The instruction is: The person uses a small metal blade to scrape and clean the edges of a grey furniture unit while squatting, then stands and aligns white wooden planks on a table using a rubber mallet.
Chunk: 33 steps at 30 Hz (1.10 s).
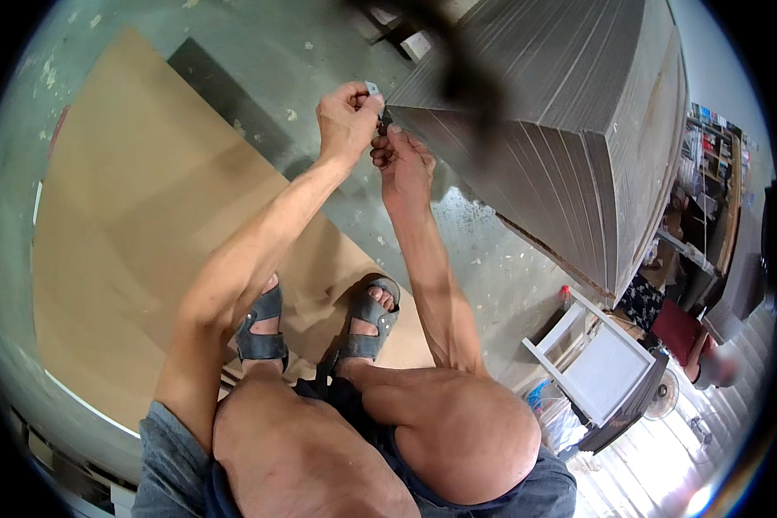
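My left hand (345, 121) is closed in a pinch on a small flat metal piece (372, 89), whose pale end sticks up past the fingertips. Just below and to its right, my right hand (403, 168) is closed too, thumb and fingers pressed together. A small dark thing (385, 122) shows between the two hands; I cannot make out its kind, nor what is inside the right fingers. Both hands are beside the near left corner of a tall stack of grey sheets (527, 78). Whether they touch the stack is unclear.
My sandalled feet stand on a large brown board (147, 190) on the worn green floor (354, 216). A blurred dark shape (470, 86) hangs in front of the stack. At right are a white frame (609, 358), a fan (662, 395), cluttered shelves (716, 164) and another person (716, 369).
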Each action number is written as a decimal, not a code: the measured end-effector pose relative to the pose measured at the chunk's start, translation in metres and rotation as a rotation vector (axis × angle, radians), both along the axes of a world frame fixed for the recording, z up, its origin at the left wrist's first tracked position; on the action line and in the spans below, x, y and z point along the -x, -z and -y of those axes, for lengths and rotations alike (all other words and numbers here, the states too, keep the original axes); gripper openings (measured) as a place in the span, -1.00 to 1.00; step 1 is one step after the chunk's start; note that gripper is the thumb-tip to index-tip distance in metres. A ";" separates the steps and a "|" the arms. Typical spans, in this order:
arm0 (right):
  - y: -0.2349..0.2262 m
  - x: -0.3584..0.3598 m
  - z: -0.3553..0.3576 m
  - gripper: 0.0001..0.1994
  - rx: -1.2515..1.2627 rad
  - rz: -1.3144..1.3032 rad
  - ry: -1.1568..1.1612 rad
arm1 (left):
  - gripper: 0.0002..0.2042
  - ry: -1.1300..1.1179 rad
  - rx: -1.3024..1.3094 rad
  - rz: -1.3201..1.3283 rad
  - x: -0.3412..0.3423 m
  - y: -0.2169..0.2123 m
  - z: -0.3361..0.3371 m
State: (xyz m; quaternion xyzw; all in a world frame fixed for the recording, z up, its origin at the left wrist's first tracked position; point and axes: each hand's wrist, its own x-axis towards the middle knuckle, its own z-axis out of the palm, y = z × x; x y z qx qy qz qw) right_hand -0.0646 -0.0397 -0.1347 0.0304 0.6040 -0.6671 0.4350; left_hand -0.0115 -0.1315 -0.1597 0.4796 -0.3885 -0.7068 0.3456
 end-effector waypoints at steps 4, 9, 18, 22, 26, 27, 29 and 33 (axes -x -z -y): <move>-0.021 -0.004 -0.011 -0.83 0.058 -0.066 0.071 | -0.85 0.012 0.096 -0.025 -0.001 -0.036 -0.013; -0.047 0.001 -0.021 -0.82 0.065 -0.111 0.053 | -0.81 0.136 0.067 -0.096 -0.007 -0.061 -0.012; -0.060 -0.003 -0.004 -0.86 0.058 -0.093 0.095 | -0.88 0.020 0.113 -0.022 -0.007 -0.070 -0.011; -0.108 -0.006 -0.028 -0.83 0.147 -0.115 0.132 | -0.86 0.183 0.154 -0.182 -0.013 -0.125 -0.016; -0.073 -0.002 -0.012 -0.83 0.011 -0.031 0.038 | -0.82 0.009 0.034 -0.085 -0.009 -0.092 -0.007; -0.056 0.001 -0.003 -0.83 -0.010 -0.009 0.028 | -0.83 0.037 -0.015 -0.015 -0.011 -0.077 0.002; -0.045 0.003 -0.002 -0.84 -0.043 0.016 0.037 | -0.85 0.076 -0.054 0.058 -0.008 -0.063 0.004; -0.072 -0.001 -0.007 -0.83 -0.009 -0.041 0.089 | -0.86 0.053 0.085 0.004 -0.005 -0.084 -0.006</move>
